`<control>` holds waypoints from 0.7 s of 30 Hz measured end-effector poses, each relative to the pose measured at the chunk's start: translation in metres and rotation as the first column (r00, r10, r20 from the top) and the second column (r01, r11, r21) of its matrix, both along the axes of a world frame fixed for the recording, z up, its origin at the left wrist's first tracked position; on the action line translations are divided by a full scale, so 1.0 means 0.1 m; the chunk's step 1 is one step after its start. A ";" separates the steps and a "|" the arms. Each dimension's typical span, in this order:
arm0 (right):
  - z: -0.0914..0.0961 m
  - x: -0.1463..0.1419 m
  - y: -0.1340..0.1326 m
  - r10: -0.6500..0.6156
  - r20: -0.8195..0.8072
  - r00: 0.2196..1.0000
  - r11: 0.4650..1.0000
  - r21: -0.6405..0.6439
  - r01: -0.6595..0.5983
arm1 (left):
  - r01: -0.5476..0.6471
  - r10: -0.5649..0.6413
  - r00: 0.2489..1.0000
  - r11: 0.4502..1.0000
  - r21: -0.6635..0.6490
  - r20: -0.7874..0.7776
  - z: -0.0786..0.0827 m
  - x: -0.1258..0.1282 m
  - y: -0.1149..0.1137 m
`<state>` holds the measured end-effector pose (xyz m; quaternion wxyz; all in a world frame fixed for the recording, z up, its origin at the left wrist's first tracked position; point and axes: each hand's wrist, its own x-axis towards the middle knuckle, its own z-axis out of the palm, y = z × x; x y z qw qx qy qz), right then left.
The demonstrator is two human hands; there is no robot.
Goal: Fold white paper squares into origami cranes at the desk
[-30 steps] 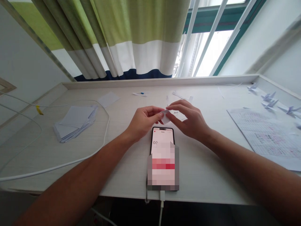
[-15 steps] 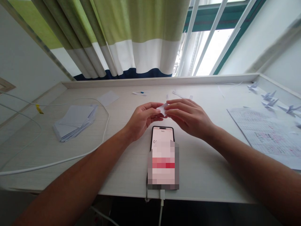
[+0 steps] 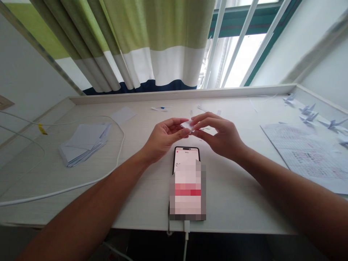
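A small folded piece of white paper [image 3: 186, 124] is held between both hands above the middle of the desk. My left hand [image 3: 164, 137] grips its left side, thumb in front and fingers behind. My right hand [image 3: 221, 134] pinches its right edge between thumb and fingertips, which hide part of the folds. Just below the hands lies a phone [image 3: 187, 174] with a lit, partly blurred screen and a cable plugged into its lower end.
To the left lies a stack of white paper sheets [image 3: 84, 143], with a single sheet [image 3: 123, 115] behind it. A white cable [image 3: 81, 184] loops across the desk [image 3: 141, 214]. On the right are a printed sheet [image 3: 307, 156] and several folded paper cranes [image 3: 309, 117].
My right hand's fingers have drawn together into a pinch on the paper's edge. My left thumb has moved across the front of the paper. The view has shifted slightly.
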<state>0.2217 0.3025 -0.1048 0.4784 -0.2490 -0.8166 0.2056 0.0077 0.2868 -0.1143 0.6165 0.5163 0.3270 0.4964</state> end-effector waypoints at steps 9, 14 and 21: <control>0.06 -0.03 0.00 0.064 -0.259 0.964 0.875 -0.451 -0.179 | -0.003 0.008 0.997 0.998 0.064 -0.079 0.03 -0.02 -0.01; 0.04 -0.07 -0.02 -0.057 -0.306 0.950 0.857 -0.504 -0.111 | -0.011 0.018 0.996 0.997 0.075 -0.089 -0.01 0.00 -0.01; -0.01 -0.13 -0.09 -0.148 -0.172 0.974 0.942 -0.323 0.086 | 0.030 -0.031 0.995 0.999 -0.012 -0.092 0.01 0.03 -0.05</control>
